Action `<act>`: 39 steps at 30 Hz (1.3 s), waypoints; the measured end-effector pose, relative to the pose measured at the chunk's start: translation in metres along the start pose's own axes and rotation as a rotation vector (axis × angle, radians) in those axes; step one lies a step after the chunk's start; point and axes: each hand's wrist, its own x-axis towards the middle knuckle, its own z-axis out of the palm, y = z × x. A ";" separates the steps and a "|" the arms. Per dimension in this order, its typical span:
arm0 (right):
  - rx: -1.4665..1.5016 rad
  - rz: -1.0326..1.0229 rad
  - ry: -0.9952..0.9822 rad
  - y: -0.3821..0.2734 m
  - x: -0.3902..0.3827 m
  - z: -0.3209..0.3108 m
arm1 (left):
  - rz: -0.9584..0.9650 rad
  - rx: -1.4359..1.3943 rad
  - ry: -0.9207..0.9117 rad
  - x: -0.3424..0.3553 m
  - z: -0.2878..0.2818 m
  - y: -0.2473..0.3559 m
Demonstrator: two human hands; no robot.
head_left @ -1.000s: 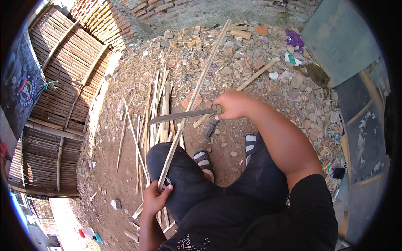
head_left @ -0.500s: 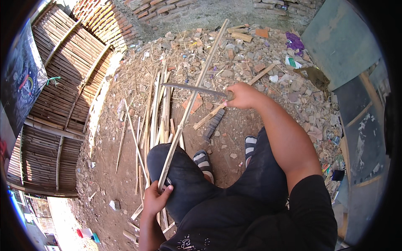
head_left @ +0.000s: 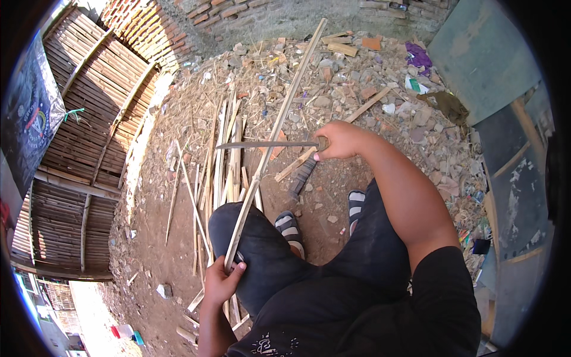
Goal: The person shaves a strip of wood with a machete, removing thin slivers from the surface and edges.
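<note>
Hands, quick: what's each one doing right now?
Left hand: closed around the near end of the long bamboo strip, at the knee.
Right hand: closed on the knife handle, blade lying across the strip.

Black short-sleeved shirt [head_left: 380, 309], small pale print low on chest. Dark trousers [head_left: 267, 256], dusty at knees. Black sandals [head_left: 289, 228] with white stripes across straps. Forearms bare, no gloves, no watch.
</note>
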 end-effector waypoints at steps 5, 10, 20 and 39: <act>0.007 0.134 0.118 0.000 -0.001 -0.009 | 0.007 0.010 0.001 -0.001 -0.001 0.002; -0.139 -0.042 -0.003 -0.029 0.001 0.013 | -0.008 0.003 -0.003 0.000 -0.002 -0.004; -0.147 0.197 0.204 -0.017 -0.005 -0.006 | -0.008 0.060 0.001 -0.002 -0.002 0.004; -0.009 0.012 0.298 -0.011 -0.005 -0.011 | -0.122 -0.487 -0.472 -0.004 0.004 0.013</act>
